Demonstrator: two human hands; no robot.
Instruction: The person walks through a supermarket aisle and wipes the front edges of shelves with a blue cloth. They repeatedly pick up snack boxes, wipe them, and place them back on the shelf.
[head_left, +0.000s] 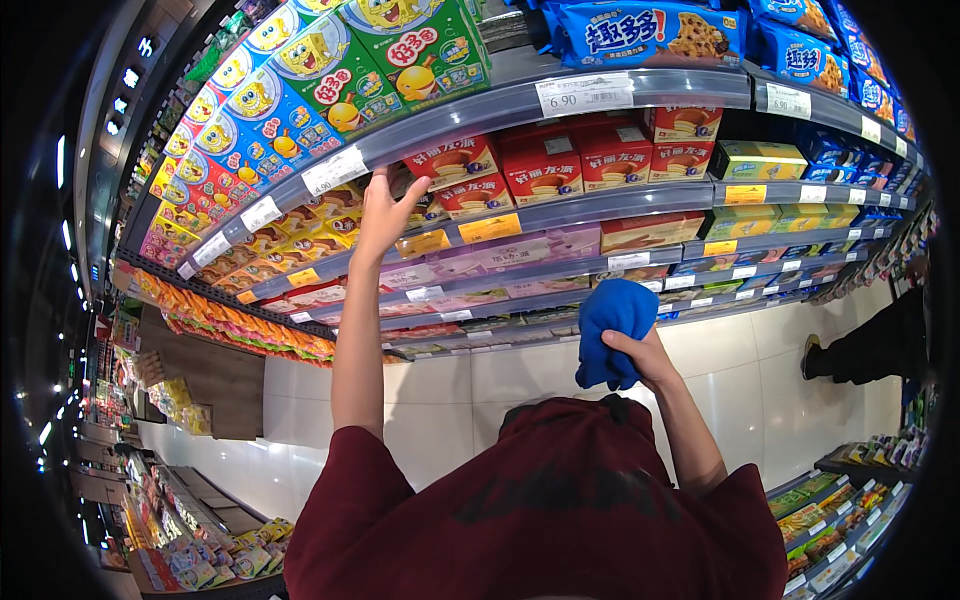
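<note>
My left hand (388, 208) reaches up to a shelf of snack boxes, its fingers spread at the left side of a red box of filled cakes (452, 159). Its fingertips are partly hidden under the shelf edge above, so I cannot tell how firmly they touch the box. Another red box (475, 196) lies just beneath. In front of the lower shelves, my right hand (637, 352) grips a bunched blue cloth (616, 330), thumb on top. More red cake boxes (541, 166) stand to the right of the left hand.
Above runs a shelf edge (480, 109) with price tags, green cartoon boxes (420, 52) and blue cookie packs (652, 34). Orange snack bags (225, 315) hang at the left. A person's dark-clothed leg and shoe (814, 356) show on the right. More stocked shelves (847, 517) stand at lower right.
</note>
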